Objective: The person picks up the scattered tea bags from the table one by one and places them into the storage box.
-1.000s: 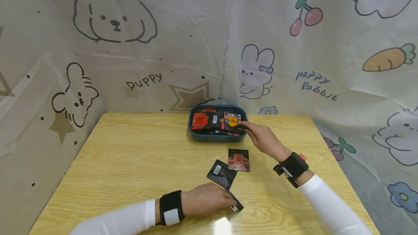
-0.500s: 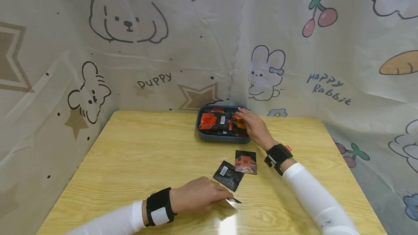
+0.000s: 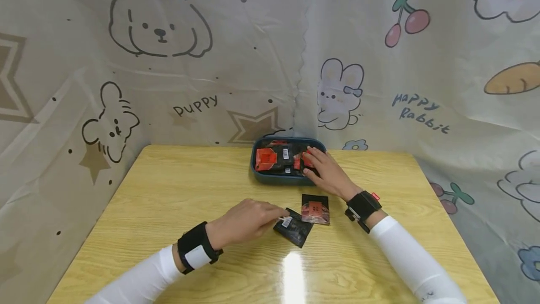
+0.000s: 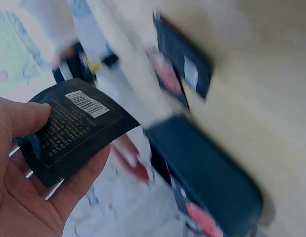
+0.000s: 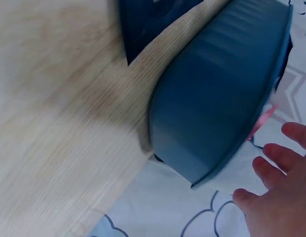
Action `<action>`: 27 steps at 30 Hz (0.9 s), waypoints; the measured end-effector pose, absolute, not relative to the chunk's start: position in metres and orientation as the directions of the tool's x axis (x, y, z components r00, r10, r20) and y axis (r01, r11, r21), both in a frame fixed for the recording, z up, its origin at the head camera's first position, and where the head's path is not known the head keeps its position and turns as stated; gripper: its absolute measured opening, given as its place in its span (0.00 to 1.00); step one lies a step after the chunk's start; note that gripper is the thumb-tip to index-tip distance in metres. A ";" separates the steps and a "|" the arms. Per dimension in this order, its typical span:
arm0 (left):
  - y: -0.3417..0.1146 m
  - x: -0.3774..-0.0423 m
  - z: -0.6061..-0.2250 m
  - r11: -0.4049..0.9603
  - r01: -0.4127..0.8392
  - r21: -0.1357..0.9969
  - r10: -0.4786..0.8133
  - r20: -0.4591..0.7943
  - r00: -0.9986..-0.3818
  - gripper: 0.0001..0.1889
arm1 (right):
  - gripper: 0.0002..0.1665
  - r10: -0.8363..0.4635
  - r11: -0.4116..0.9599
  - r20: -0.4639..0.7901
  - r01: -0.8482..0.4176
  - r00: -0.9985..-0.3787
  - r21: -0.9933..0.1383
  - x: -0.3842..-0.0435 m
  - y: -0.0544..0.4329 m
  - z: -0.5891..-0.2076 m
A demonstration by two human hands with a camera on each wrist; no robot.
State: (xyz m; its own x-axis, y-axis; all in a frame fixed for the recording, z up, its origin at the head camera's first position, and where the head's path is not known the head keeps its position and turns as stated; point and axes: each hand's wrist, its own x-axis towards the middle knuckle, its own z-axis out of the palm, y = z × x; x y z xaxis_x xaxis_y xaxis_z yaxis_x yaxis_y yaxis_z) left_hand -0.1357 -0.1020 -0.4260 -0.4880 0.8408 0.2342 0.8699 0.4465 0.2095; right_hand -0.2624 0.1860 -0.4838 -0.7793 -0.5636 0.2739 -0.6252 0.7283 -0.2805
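My left hand pinches a small black sachet with a barcode and fine gold print, its thumb on the printed face in the left wrist view. In the head view that sachet is mostly hidden by the hand, which hovers at the edge of another black sachet lying on the table. Beside that one lies a sachet with a red label, the two overlapping slightly. My right hand is over the right end of a dark blue bin, fingers spread above the sachets inside.
Several black and red sachets fill the bin, which stands at the back of the wooden table. A printed cloth hangs behind and along both sides.
The left hand has lifted its sachet off the front of the table and moved away towards the bin. My right hand has gone from pinching at the bin's right end to spread fingers there.
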 end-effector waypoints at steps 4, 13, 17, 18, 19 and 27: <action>-0.108 -0.162 -0.415 0.492 0.851 0.185 0.788 0.321 -0.526 0.16 | 0.30 -0.577 0.692 0.398 -0.686 -0.713 -0.225 -0.243 0.193 -0.480; -0.103 -0.226 -0.391 0.555 0.826 0.094 0.710 0.463 -0.530 0.22 | 0.26 -0.673 0.629 0.357 -0.755 -0.648 -0.184 -0.188 0.206 -0.492; -0.099 -0.260 -0.388 0.622 0.773 0.128 0.686 0.387 -0.616 0.24 | 0.29 -0.713 0.627 0.226 -0.748 -0.664 -0.218 -0.172 0.207 -0.500; -0.098 -0.268 -0.390 0.639 0.755 0.147 0.675 0.364 -0.642 0.23 | 0.29 -0.715 0.627 0.209 -0.744 -0.668 -0.232 -0.170 0.207 -0.502; -0.097 -0.276 -0.392 0.657 0.737 0.159 0.664 0.342 -0.665 0.23 | 0.30 -0.717 0.627 0.196 -0.742 -0.669 -0.239 -0.168 0.208 -0.504; -0.080 -0.312 -0.436 0.708 0.687 0.162 0.660 0.194 -0.726 0.24 | 0.34 -0.733 0.628 0.139 -0.741 -0.666 -0.238 -0.160 0.212 -0.517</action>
State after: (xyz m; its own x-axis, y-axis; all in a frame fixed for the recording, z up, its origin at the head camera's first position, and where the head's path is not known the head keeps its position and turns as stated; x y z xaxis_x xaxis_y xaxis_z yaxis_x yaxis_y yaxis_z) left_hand -0.3120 -0.0801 -0.4359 -0.7259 0.6598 0.1943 0.6871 0.7083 0.1620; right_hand -0.1597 0.2120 -0.5169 -0.6658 -0.7330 0.1391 -0.7410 0.6279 -0.2380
